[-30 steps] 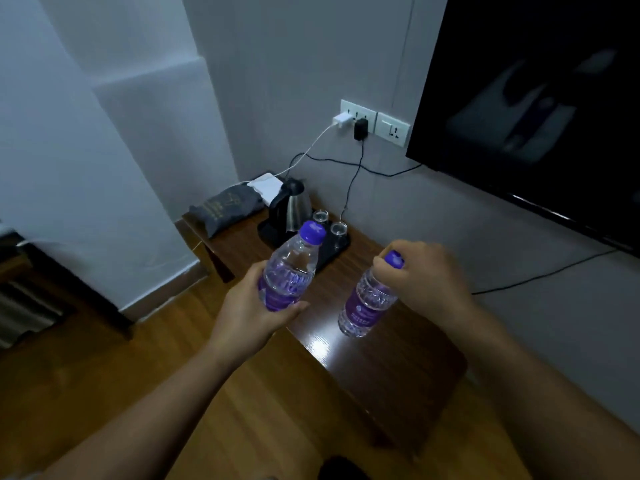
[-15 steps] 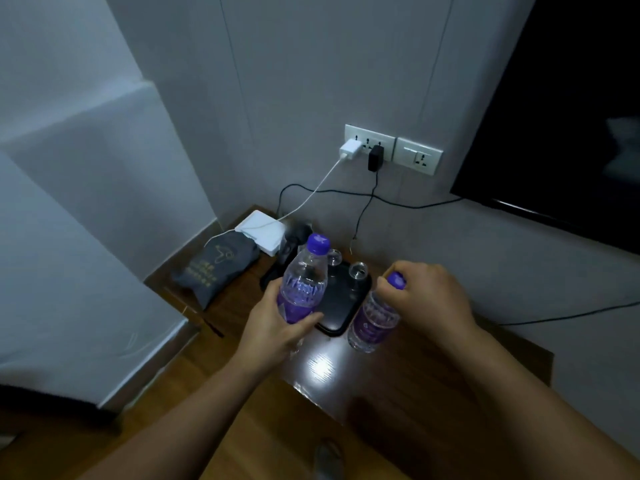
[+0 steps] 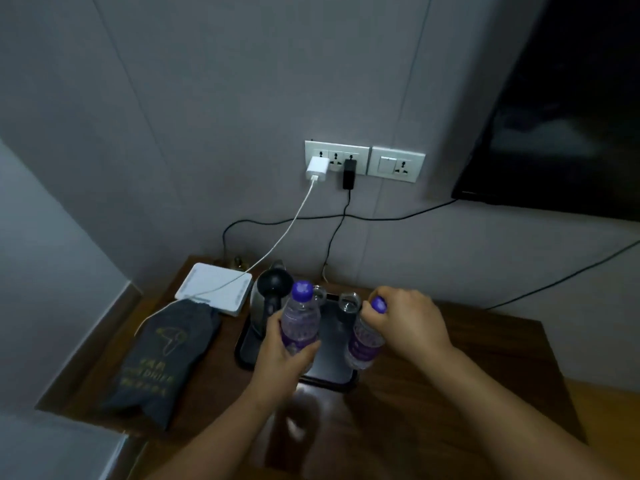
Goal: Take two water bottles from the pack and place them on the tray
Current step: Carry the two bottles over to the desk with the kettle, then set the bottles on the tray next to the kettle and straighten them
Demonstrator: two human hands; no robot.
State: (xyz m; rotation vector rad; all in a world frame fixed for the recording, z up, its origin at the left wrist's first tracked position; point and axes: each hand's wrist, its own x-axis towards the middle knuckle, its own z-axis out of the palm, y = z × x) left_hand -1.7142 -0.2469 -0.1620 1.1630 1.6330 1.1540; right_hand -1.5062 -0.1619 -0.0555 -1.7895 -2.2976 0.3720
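Note:
I hold two clear water bottles with purple caps and purple labels over a black tray (image 3: 330, 375) on a dark wooden table. My left hand (image 3: 282, 358) grips the left bottle (image 3: 300, 320) around its body, upright above the tray's middle. My right hand (image 3: 407, 320) clasps the right bottle (image 3: 365, 344) at its neck, over the tray's right edge. I cannot tell whether either bottle touches the tray. The pack is not in view.
A black kettle (image 3: 268, 299) and two small glasses (image 3: 348, 304) stand at the tray's back. A white box (image 3: 214, 287) and a grey cloth bag (image 3: 162, 362) lie to the left. Wall sockets with chargers (image 3: 346, 161) and cables hang above; a dark TV (image 3: 568, 116) is at the right.
Both hands have carried the bottles forward, from in front of the table to above the tray. The view has come closer and tilted down over the table.

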